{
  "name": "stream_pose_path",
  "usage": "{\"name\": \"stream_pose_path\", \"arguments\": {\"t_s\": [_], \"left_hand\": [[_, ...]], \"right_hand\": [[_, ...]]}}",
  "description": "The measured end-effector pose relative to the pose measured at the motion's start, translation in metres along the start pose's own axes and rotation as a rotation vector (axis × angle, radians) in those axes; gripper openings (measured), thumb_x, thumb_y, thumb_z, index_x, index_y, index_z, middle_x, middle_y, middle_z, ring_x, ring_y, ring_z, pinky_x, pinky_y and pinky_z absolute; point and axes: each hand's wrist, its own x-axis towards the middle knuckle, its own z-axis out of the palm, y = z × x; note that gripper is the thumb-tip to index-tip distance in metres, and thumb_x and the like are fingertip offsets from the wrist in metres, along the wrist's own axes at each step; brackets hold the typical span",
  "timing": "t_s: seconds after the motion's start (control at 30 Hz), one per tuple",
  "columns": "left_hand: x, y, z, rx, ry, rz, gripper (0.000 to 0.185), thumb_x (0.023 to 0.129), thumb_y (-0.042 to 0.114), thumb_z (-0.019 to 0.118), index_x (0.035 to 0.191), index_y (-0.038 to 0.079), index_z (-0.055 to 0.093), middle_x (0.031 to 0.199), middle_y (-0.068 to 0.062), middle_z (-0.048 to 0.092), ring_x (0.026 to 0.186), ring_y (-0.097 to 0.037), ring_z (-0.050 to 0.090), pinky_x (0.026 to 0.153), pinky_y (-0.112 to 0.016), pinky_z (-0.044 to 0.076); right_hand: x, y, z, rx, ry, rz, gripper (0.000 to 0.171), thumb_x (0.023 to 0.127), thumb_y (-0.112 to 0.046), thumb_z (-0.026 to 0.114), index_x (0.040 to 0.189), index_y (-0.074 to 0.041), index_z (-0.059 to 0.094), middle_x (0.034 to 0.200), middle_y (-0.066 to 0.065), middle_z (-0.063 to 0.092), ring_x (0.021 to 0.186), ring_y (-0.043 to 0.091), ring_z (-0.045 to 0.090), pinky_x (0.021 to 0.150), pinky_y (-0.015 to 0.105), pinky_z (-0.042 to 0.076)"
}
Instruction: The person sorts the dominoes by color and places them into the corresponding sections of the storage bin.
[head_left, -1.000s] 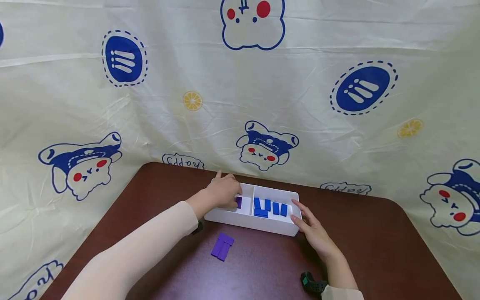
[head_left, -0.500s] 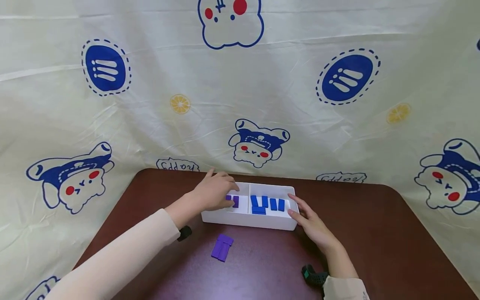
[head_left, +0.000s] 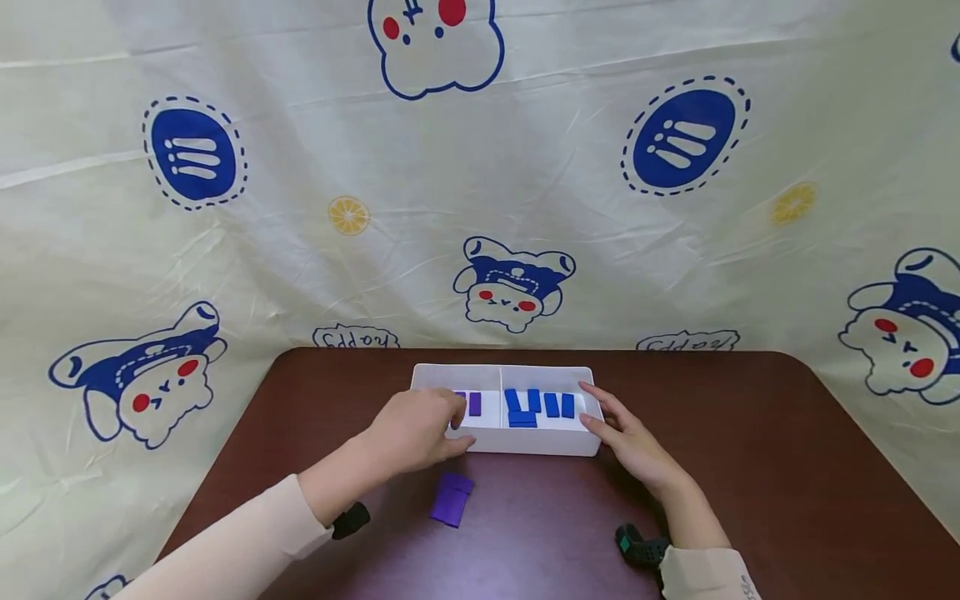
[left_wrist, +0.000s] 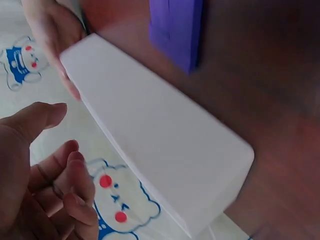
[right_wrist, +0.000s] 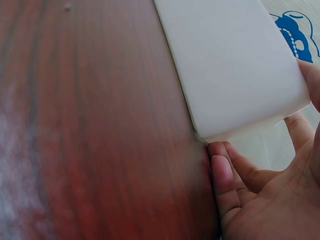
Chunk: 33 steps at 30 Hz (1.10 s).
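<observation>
A long white two-compartment box (head_left: 536, 442) stands on the brown table. Small blue blocks (head_left: 552, 406) lie in its right compartment and purple blocks (head_left: 476, 404) in the left one, partly hidden by my left hand (head_left: 416, 429). That hand hovers over the near left wall with loosely bent fingers; the left wrist view finds nothing between thumb and fingers (left_wrist: 82, 185). My right hand (head_left: 637, 446) holds the box's right end, thumb and fingers spread around it; fingertips touch the bottom corner in the right wrist view. Several flat purple blocks (head_left: 452, 500) lie together in front of the box.
The brown table (head_left: 720, 433) extends on both sides of the box. Behind it hangs a pale cloth (head_left: 420, 275) printed with cartoon figures. Each wrist wears a dark band, such as the right wristband (head_left: 637, 546).
My left hand has pulled back from inside the left compartment toward the near wall, uncovering purple blocks. My right hand stays at the box's end. The head view has shifted slightly.
</observation>
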Motion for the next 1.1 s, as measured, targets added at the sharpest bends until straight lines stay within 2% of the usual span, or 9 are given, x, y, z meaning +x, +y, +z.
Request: {"name": "stream_pose_path", "arguments": {"t_s": [0.1,0.23,0.4,0.57,0.77,0.93,1.1], "left_hand": [[-0.01,0.01,0.001,-0.016,-0.022,-0.026,0.039,0.087,0.051,0.078,0.07,0.021,0.059,0.062,0.01,0.055,0.057,-0.007,0.046,0.047,-0.026,0.036],[-0.019,0.019,0.011,0.021,-0.069,-0.069,0.047,0.087,0.057,0.076,0.064,0.021,0.055,0.057,0.009,0.048,0.054,-0.008,0.044,0.045,-0.029,0.038],[-0.024,0.028,0.029,0.132,-0.144,-0.119,0.054,0.087,0.065,0.071,0.065,0.017,0.062,0.061,0.004,0.053,0.056,-0.011,0.047,0.048,-0.035,0.048],[-0.024,0.036,0.044,0.162,-0.194,-0.139,0.057,0.088,0.067,0.069,0.074,0.012,0.069,0.062,0.001,0.056,0.055,-0.013,0.047,0.047,-0.033,0.049],[-0.024,0.04,0.054,0.169,-0.176,-0.132,0.055,0.087,0.065,0.072,0.069,0.014,0.065,0.061,0.003,0.055,0.053,-0.011,0.047,0.046,-0.032,0.049],[-0.026,0.039,0.058,0.195,-0.126,-0.126,0.053,0.085,0.061,0.076,0.063,0.016,0.061,0.06,0.003,0.059,0.053,-0.013,0.056,0.048,-0.034,0.052],[-0.027,0.038,0.058,0.208,-0.092,-0.129,0.048,0.085,0.057,0.078,0.066,0.015,0.064,0.062,0.002,0.063,0.055,-0.015,0.061,0.049,-0.035,0.053]], "right_hand": [[-0.001,-0.003,-0.005,-0.013,0.003,-0.005,0.068,0.103,-0.052,0.056,0.163,-0.041,0.026,0.167,0.019,0.028,0.144,0.042,0.039,0.114,0.071,0.033],[0.0,-0.006,-0.01,-0.022,0.0,-0.015,0.069,0.104,-0.053,0.055,0.164,-0.04,0.024,0.167,0.02,0.026,0.145,0.043,0.038,0.114,0.072,0.032],[-0.003,-0.003,-0.012,-0.038,0.002,0.006,0.069,0.104,-0.054,0.054,0.164,-0.042,0.023,0.169,0.019,0.024,0.146,0.043,0.037,0.114,0.072,0.033],[-0.007,0.004,-0.011,-0.045,-0.003,0.025,0.069,0.104,-0.055,0.054,0.164,-0.043,0.021,0.169,0.019,0.021,0.146,0.044,0.035,0.113,0.074,0.032],[-0.008,0.007,-0.004,-0.017,-0.01,0.02,0.069,0.104,-0.054,0.054,0.164,-0.044,0.021,0.169,0.019,0.022,0.147,0.044,0.036,0.114,0.073,0.032],[-0.003,0.006,0.0,-0.003,-0.015,0.006,0.067,0.105,-0.052,0.053,0.163,-0.043,0.022,0.169,0.019,0.022,0.147,0.043,0.036,0.115,0.072,0.031],[0.002,-0.001,0.001,-0.016,-0.025,-0.005,0.067,0.105,-0.052,0.053,0.164,-0.042,0.022,0.169,0.02,0.023,0.146,0.044,0.036,0.115,0.072,0.031]]}}
